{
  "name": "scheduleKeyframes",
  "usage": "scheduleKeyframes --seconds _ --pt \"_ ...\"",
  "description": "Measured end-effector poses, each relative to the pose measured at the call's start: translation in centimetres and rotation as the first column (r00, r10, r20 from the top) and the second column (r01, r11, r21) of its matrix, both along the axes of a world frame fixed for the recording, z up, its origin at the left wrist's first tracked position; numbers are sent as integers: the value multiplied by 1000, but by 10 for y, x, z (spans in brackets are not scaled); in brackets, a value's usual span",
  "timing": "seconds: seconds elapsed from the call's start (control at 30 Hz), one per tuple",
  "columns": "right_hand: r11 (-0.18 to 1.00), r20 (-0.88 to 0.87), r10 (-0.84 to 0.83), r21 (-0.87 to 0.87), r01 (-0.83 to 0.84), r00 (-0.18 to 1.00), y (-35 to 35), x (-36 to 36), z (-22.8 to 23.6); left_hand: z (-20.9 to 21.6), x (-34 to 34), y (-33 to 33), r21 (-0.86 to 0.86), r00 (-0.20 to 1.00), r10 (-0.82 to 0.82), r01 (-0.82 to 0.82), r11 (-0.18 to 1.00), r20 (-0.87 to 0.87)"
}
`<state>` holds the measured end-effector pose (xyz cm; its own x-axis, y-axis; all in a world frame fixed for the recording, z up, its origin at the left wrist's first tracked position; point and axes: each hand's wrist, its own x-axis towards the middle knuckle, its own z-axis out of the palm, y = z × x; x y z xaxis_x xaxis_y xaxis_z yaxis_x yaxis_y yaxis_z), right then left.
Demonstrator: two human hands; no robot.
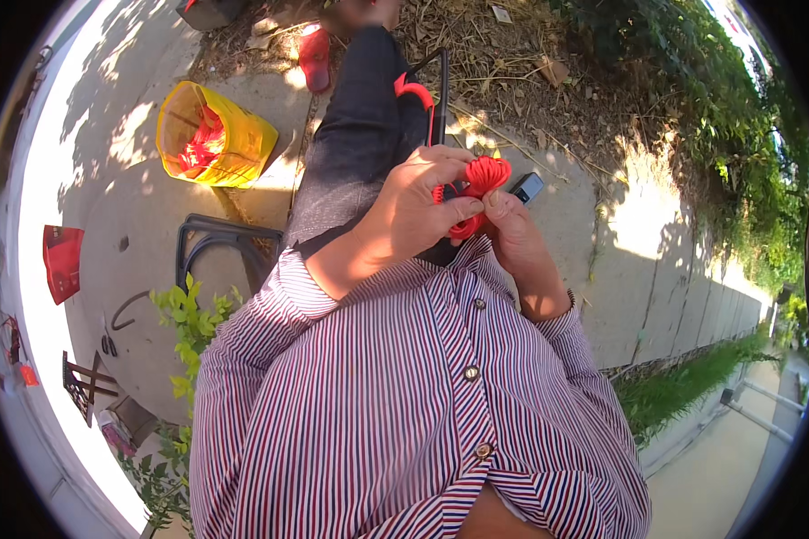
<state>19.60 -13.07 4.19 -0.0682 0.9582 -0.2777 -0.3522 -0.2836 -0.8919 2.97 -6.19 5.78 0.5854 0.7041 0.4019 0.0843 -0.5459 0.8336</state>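
Note:
A looped bundle of red cord (pixel 489 174) is held up in front of my lap between both hands. My left hand (pixel 420 193) is closed on its left side, the thumb pressing near the narrowed middle. My right hand (pixel 512 229) pinches the same bundle from the right and below, thumb and fingers together. More red loops hang below the thumbs, partly covered by the fingers. Just beyond my right hand lies a small grey phone (pixel 528 187). A curved red strip (pixel 415 90) rests by a black metal frame (pixel 443 94) beside my dark-trousered leg (pixel 355 135).
A yellow bucket-like container (pixel 252 144) with red bundles inside stands on the paving to the left. Nearer me is a black tubular frame (pixel 225 223). A red bag (pixel 63 263) lies far left, a red slipper (pixel 314 58) ahead. Leafy plants (pixel 198 328) grow at left; dry stalks (pixel 503 81) litter the ground ahead.

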Motion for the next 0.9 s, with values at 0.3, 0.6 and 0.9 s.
scheduleKeyframes --seconds 0.3,0.6,0.9 --pt "994 322 10 95 -43 947 50 43 -22 -15 -32 51 343 900 208 -71 937 -382" --pt "946 848 131 47 -319 513 62 24 -30 -69 -8 43 88 956 160 -143 986 -245" --pt "938 -281 12 337 87 960 32 23 64 -93 16 40 -955 953 237 121 270 188"
